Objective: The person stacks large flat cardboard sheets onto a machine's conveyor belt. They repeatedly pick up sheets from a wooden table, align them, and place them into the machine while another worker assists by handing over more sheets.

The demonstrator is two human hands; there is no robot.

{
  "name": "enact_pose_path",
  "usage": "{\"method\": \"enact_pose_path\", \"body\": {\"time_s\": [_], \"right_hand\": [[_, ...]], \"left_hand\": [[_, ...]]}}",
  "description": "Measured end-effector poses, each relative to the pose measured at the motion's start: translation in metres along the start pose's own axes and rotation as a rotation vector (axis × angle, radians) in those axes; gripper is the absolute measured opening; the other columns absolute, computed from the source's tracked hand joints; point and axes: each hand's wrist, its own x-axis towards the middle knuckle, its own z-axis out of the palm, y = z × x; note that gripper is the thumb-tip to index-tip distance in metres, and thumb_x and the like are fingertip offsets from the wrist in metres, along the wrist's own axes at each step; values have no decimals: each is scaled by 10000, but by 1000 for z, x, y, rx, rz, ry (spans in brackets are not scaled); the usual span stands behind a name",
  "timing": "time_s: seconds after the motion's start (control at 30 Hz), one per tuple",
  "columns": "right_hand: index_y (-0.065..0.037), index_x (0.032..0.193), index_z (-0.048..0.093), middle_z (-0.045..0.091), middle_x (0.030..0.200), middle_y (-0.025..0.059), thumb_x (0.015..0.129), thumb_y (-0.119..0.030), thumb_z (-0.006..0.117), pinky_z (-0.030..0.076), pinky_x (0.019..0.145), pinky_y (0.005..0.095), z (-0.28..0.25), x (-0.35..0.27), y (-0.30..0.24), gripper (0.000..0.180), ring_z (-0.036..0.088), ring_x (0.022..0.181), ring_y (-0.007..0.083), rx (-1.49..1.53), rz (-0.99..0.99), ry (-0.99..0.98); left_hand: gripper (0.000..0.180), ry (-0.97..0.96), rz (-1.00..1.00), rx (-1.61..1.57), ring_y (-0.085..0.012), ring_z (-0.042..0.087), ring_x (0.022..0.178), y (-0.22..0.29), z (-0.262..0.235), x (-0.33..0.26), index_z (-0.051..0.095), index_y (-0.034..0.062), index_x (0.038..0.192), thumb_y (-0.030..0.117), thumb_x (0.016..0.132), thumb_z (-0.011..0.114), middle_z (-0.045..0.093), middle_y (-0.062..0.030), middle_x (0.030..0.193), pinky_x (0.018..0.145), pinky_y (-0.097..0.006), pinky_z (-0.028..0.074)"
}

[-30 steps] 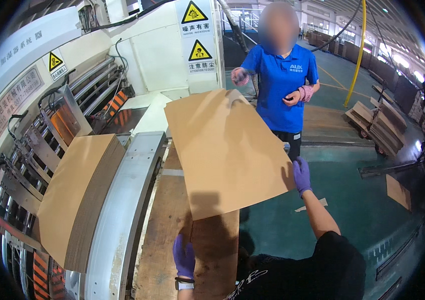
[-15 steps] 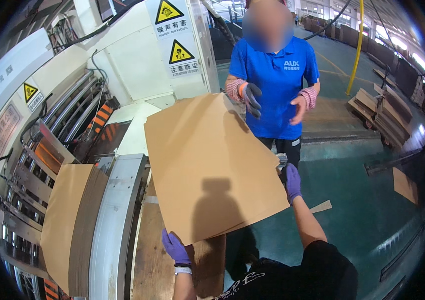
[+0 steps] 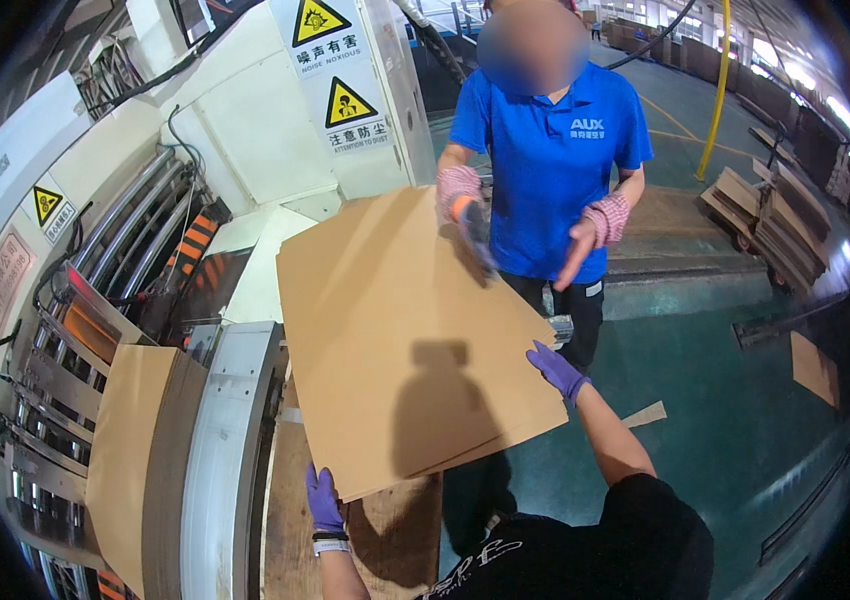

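Large flat brown cardboard sheet (image 3: 400,335) gripped at near edge by left hand (image 3: 324,500), right edge by right hand (image 3: 557,368); shadow cast across it.

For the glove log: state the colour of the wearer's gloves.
Purple, both left hand and right hand; head view.

large flat brown cardboard sheet (image 3: 400,330), plain, tilted, held up in mid-air; thin stacked layers at lower edge
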Motion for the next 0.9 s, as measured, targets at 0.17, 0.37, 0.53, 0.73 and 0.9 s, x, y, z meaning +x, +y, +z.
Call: {"method": "enact_pose_path", "body": {"time_s": [0.17, 0.37, 0.53, 0.73, 0.9], "right_hand": [[56, 1415, 314, 403, 1423, 240, 927, -501, 471, 321, 1068, 373, 1, 0, 2, 757, 397, 1314, 346, 46, 5, -33], [92, 1406, 302, 422, 1408, 224, 931, -458, 490, 361, 1029, 347, 0, -2, -3, 751, 421, 1290, 298, 117, -50, -28], [55, 1426, 300, 467, 1372, 147, 938, -371, 521, 366, 1015, 308, -9, -31, -11, 685, 444, 1246, 209, 347, -62, -54], [-18, 1435, 323, 475, 1369, 87, 941, -285, 525, 359, 1028, 312, -13, -85, -25, 596, 432, 1257, 170, 720, -60, -198], [-9, 1412, 364, 468, 1375, 96, 938, -277, 526, 352, 1037, 315, -19, -146, -18, 569, 428, 1263, 181, 467, -23, -137]], "left_hand": [[433, -122, -95, -214, -185, 556, 1126, 6, -3, 3, 476, 53, 1299, 313, 959, 544, 574, -72, 1220, 928, -353, 468], [441, -132, 134, 13, -197, 536, 1144, -32, -23, 1, 452, 27, 1318, 275, 964, 539, 548, -93, 1253, 936, -338, 460], [418, -83, 22, -169, -201, 538, 1148, -2, 5, -28, 475, 32, 1306, 253, 958, 539, 562, -87, 1244, 948, -334, 447], [422, -128, 42, -73, -193, 538, 1125, 7, -5, -69, 462, -8, 1301, 245, 969, 521, 554, -91, 1240, 957, -325, 426], [443, -92, -54, -245, -211, 488, 1227, 14, -6, -126, 412, -11, 1364, 224, 992, 459, 495, -111, 1349, 1017, -340, 398]]}}
